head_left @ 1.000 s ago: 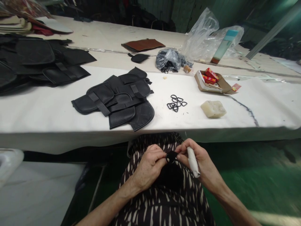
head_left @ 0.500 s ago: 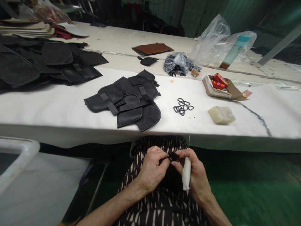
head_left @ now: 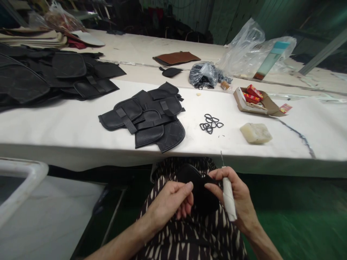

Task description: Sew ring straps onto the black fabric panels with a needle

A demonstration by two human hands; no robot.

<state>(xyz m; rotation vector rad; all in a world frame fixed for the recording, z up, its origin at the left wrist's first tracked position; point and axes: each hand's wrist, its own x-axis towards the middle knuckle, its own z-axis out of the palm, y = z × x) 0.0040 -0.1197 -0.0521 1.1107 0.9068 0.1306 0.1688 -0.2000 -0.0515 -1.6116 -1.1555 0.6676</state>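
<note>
head view: loosened curled left hand (head_left: 170,200) from black piece (head_left: 204,200), can't tell if empty, leaving piece and white-handled tool (head_left: 229,200) gripped by right hand (head_left: 240,193).

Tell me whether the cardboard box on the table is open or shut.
Open. Red packets show inside the cardboard box, and a brown flap slopes outward on its right side.

- Black piece (head_left: 204,199): rounded, edged, lying on the lap (head_left: 187,240) at five o'clock, pinched near its one-o'clock side.
- Awl-like tool (head_left: 229,199): white-wrapped handle, thin shaft pointing toward half past eleven.
</note>
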